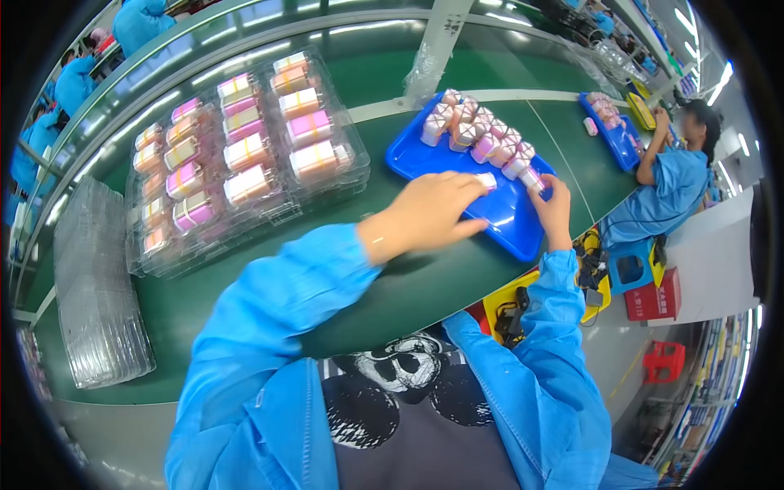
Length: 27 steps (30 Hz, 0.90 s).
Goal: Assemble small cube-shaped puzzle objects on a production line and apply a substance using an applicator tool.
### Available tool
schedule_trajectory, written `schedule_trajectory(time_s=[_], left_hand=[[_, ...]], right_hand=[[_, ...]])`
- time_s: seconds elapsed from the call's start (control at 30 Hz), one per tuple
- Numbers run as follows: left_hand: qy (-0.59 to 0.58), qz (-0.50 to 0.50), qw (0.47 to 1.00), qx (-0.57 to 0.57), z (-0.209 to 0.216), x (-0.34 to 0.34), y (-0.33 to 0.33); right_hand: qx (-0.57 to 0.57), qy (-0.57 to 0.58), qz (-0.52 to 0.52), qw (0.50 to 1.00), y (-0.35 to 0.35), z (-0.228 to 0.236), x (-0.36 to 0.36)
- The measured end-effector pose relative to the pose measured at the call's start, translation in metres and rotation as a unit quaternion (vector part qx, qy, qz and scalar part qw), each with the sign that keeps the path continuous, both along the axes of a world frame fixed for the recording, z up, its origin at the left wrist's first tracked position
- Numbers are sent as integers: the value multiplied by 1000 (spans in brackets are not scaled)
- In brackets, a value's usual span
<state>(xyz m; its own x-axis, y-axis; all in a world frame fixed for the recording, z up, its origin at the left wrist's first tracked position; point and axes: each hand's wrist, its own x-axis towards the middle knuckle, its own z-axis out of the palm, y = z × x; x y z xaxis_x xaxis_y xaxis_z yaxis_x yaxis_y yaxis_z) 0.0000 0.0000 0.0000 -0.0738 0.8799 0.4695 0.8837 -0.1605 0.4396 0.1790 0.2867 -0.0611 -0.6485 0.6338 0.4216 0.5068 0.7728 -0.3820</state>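
Note:
A blue tray (513, 219) holds a cluster of small pink-and-white blocks (483, 135), packed along its far and right side. My right hand (556, 211) has its fingers closed around one such block (532, 179) at the tray's right edge. My left hand (429, 211) reaches over the tray's left edge, palm down, thumb stretched apart from the fingers. Right at its fingertips is a small white-topped block (487, 180); whether the fingers grip it is hard to see.
Clear plastic trays (341, 175) at the left hold rows of banded pink, white and tan blocks. A stack of clear trays (98, 286) stands farther left. Under the table's right edge sits a yellow bin (495, 304) with black items. A co-worker (665, 192) sits at the right by another blue tray (618, 147).

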Motion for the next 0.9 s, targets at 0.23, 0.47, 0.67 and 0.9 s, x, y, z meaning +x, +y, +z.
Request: schedule_trajectory(time_s=[0.23, 0.47, 0.67, 0.9], left_hand=[[-118, 116, 978, -126, -52, -17, 66], [-196, 133, 971, 17, -46, -21, 56], [-183, 193, 964, -14, -39, -41, 53], [-187, 251, 950, 22, -51, -42, 61]], right_hand=[[-124, 183, 123, 968, -26, 31, -1], [-201, 78, 154, 964, -59, 14, -23], [-236, 171, 203, 935, -63, -14, -61], [-128, 113, 211, 963, -98, 4, -98]])
